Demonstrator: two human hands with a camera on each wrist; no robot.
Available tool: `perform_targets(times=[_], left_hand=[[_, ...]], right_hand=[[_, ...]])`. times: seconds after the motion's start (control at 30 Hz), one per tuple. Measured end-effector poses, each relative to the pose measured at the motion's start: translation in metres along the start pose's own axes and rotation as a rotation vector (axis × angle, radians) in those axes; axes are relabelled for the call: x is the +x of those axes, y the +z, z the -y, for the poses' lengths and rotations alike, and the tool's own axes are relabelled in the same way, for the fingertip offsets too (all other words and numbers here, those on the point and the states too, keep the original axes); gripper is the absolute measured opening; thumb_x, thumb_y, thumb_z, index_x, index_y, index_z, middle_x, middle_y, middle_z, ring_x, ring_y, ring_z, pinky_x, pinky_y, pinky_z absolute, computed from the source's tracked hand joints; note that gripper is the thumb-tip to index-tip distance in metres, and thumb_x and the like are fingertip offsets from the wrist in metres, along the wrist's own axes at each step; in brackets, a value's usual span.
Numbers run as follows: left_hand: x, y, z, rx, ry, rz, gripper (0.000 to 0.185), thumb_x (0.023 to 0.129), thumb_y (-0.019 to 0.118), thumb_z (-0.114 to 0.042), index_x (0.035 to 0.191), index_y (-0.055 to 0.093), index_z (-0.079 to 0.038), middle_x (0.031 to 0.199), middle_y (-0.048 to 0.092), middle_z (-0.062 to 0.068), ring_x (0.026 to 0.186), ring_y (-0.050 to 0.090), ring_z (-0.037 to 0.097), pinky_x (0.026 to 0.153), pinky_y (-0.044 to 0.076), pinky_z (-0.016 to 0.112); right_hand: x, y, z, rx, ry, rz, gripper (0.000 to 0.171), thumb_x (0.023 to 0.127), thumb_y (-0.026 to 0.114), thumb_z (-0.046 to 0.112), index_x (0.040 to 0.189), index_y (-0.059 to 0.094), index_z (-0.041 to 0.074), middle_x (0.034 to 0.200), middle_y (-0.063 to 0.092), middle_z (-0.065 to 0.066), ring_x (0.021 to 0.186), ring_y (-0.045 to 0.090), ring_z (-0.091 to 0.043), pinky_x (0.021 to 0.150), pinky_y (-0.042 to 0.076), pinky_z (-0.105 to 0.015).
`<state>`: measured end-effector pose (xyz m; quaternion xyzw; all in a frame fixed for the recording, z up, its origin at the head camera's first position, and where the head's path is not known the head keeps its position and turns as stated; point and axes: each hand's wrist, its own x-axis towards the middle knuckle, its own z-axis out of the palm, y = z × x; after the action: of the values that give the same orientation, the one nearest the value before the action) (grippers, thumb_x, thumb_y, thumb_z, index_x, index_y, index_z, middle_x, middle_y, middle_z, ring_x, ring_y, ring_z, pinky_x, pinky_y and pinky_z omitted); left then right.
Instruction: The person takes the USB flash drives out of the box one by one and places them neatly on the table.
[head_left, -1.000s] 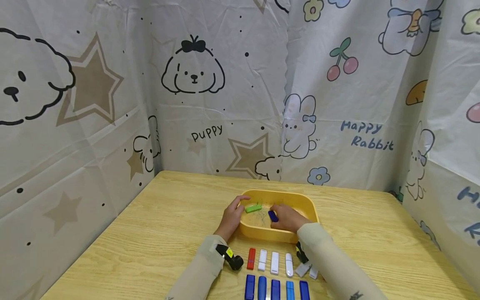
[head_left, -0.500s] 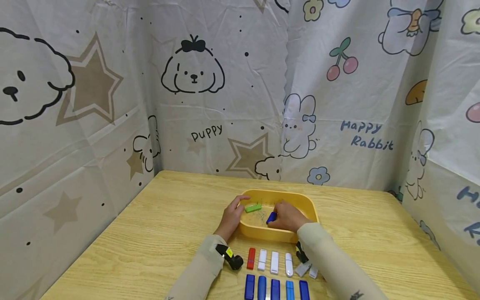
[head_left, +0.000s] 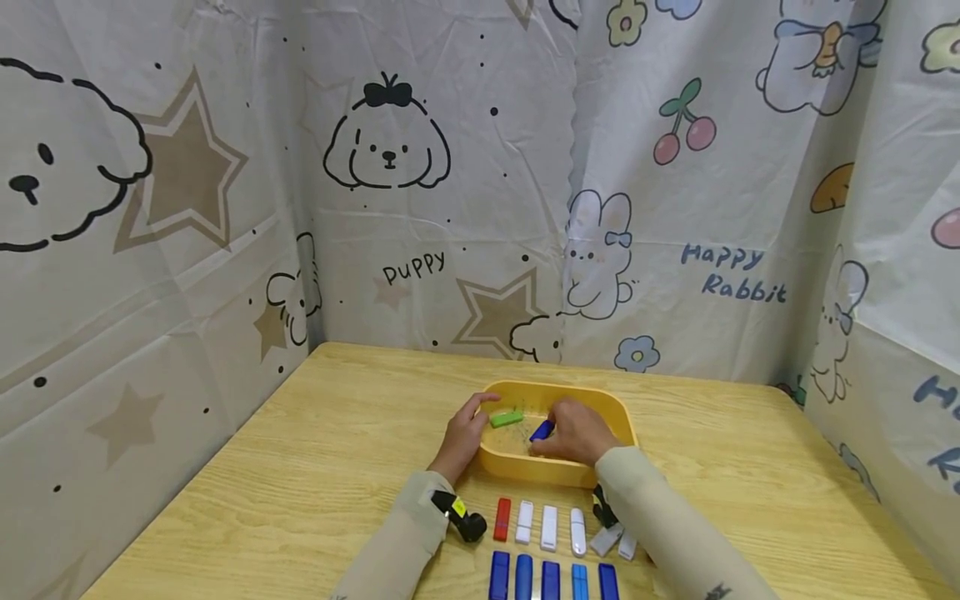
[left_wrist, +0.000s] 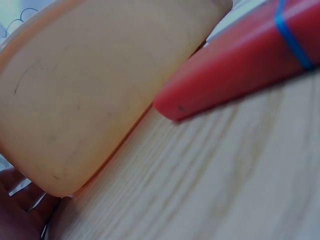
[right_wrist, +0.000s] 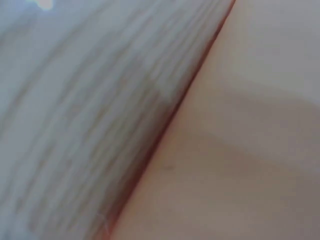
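Two drives remain in the yellow tray (head_left: 617,421): the right hand (head_left: 576,432) pinches the blue drive (head_left: 542,430) inside it, while the left hand (head_left: 465,433) grips the tray's left rim beside the green drive (head_left: 507,418). Nearer the person, sorted rows (red, white, blue) (head_left: 550,550) already lie on the table (head_left: 300,467).

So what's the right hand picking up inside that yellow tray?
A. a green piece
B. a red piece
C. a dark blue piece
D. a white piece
C: in the head view the right hand pinches a dark blue piece over the yellow tray, while the green piece lies by the left hand, which grips the tray's rim.
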<state>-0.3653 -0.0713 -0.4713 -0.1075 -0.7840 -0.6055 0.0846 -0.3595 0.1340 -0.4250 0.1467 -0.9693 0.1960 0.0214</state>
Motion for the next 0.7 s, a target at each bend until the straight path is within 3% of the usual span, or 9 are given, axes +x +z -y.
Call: perform_targets(times=[0.2, 0.5, 0.7], left_hand=[[-0.001, 0.0, 0.001, -0.001, 0.002, 0.011, 0.035, 0.095, 0.039, -0.011, 0.123, 0.06, -0.014, 0.141, 0.049, 0.011, 0.117, 0.049, 0.027, 0.084, 0.05, 0.041], [0.0, -0.001, 0.002, -0.016, 0.001, 0.01, 0.035, 0.095, 0.039, -0.009, 0.123, 0.06, -0.013, 0.141, 0.048, 0.012, 0.118, 0.048, 0.029, 0.085, 0.049, 0.041], [-0.001, -0.001, 0.0, -0.011, -0.001, 0.014, 0.035, 0.095, 0.039, -0.01, 0.123, 0.06, -0.013, 0.141, 0.048, 0.011, 0.118, 0.048, 0.029, 0.084, 0.049, 0.04]], right_hand=[[-0.004, -0.012, 0.0, 0.038, -0.017, -0.035, 0.036, 0.072, 0.08, 0.036, 0.085, 0.062, 0.008, 0.069, 0.055, 0.0, 0.062, 0.051, -0.016, 0.058, 0.041, -0.029], [-0.019, -0.035, 0.001, 0.062, -0.09, -0.001, 0.029, 0.076, 0.078, 0.026, 0.093, 0.064, 0.008, 0.089, 0.064, -0.006, 0.075, 0.052, -0.018, 0.078, 0.049, -0.035], [-0.038, -0.048, -0.001, 0.099, -0.152, -0.058, 0.033, 0.075, 0.078, 0.026, 0.099, 0.065, 0.006, 0.091, 0.063, -0.004, 0.082, 0.054, -0.018, 0.078, 0.049, -0.035]])
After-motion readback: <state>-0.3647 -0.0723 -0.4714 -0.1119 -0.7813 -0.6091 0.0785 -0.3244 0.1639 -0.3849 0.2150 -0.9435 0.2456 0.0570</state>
